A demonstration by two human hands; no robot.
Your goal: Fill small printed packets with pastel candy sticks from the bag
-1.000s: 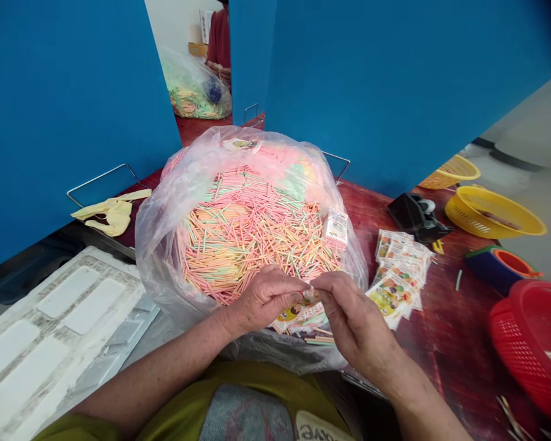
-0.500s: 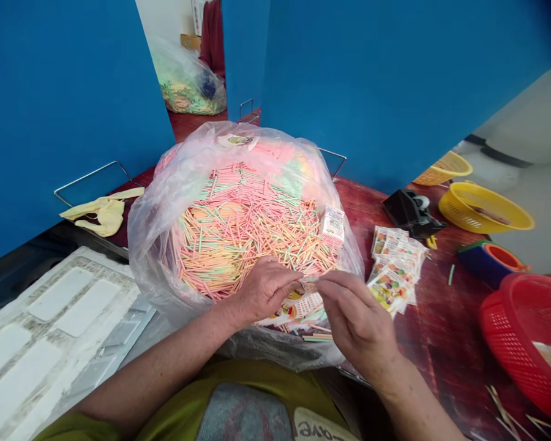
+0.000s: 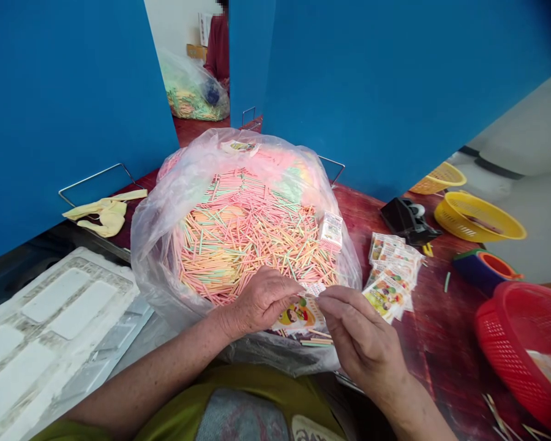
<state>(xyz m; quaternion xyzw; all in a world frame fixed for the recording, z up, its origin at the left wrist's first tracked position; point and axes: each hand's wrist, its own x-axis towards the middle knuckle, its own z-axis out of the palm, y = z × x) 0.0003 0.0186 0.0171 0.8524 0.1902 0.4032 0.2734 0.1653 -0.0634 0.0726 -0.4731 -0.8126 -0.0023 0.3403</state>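
A small printed packet (image 3: 300, 313) with a cartoon figure hangs between my two hands over the front of a big clear plastic bag (image 3: 153, 245). My left hand (image 3: 264, 301) pinches the packet's upper left side between thumb and forefinger. At its upper right side, my right hand (image 3: 365, 334) has its fingers pressed together; the exact hold is partly hidden. Thin pink, yellow and green sticks (image 3: 252, 239) fill the bag. Another printed pack (image 3: 331, 231) rests on the sticks at the right.
Printed packets (image 3: 390, 285) lie fanned on the red table (image 3: 436, 331) beside a black tape dispenser (image 3: 408, 220). Red (image 3: 509, 343) and yellow (image 3: 477, 220) baskets stand right. At left are a white foam lid (image 3: 59, 331) and yellow cloth (image 3: 110, 217). Blue partitions (image 3: 371, 92) rise behind; a person (image 3: 218, 49) is beyond.
The packet's cartoon print shows more fully between my hands now. My hands stay close together in nearly the same place. The camera view has shifted slightly.
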